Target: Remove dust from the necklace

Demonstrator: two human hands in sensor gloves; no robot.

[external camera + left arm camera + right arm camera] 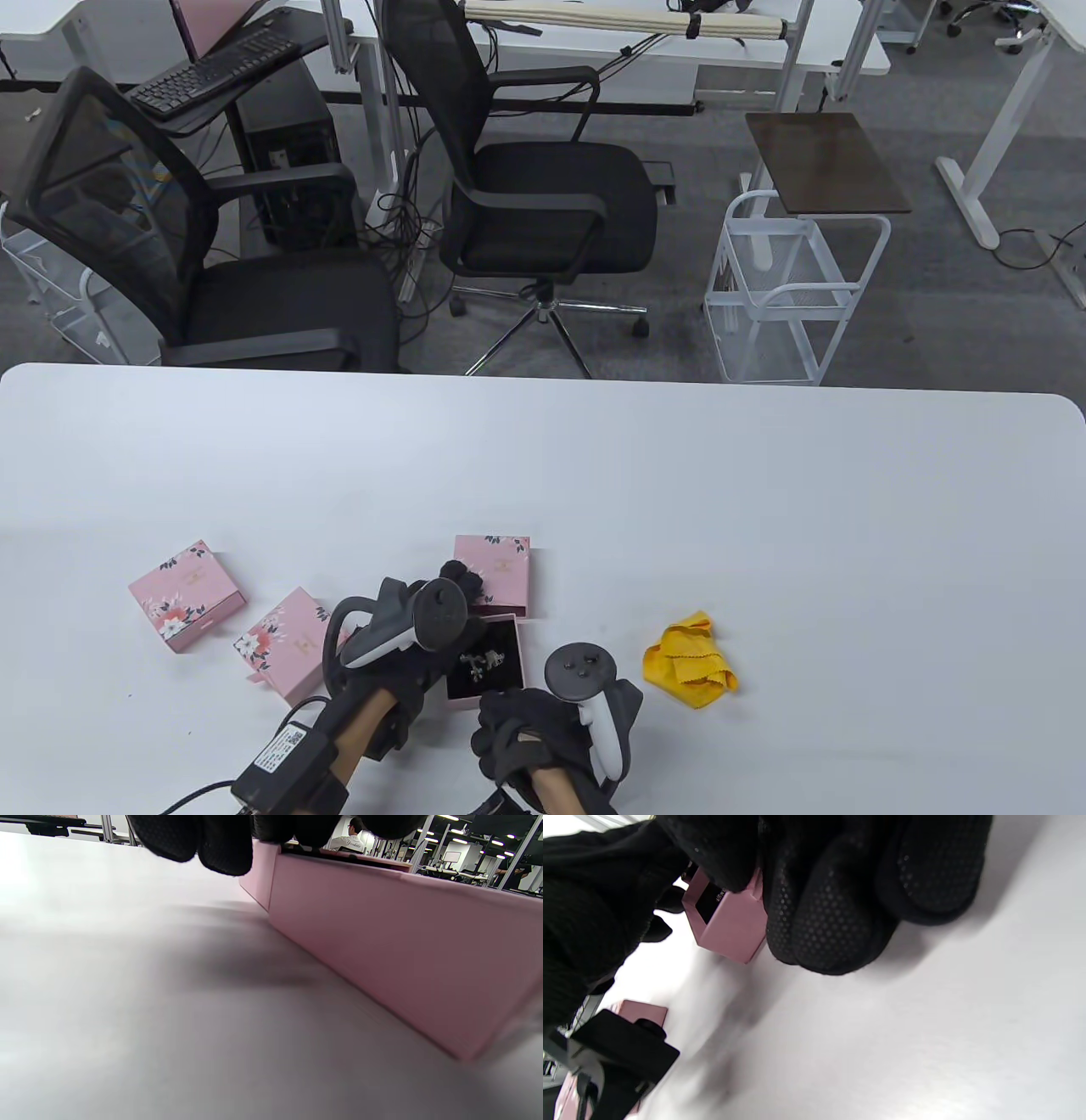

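Observation:
An open pink box tray [454, 696] with black lining lies near the table's front edge, and a silver necklace [480, 663] rests inside it. Its pink sleeve [494, 566] lies just behind. My left hand [462, 581] reaches over the tray's far left side, fingers [225, 849] curled over the pink box wall [382, 942]. My right hand [501, 706] is at the tray's near edge. In the right wrist view its thumb and curled fingers [831, 921] hold the pink box corner [729, 925]. A crumpled yellow cloth [691, 662] lies to the right, untouched.
Two more closed pink floral boxes [187, 594] [284, 649] lie to the left of my hands. The white table [594, 475] stretches away behind them. Beyond its far edge stand black office chairs [543, 195] and a white wire cart [789, 297].

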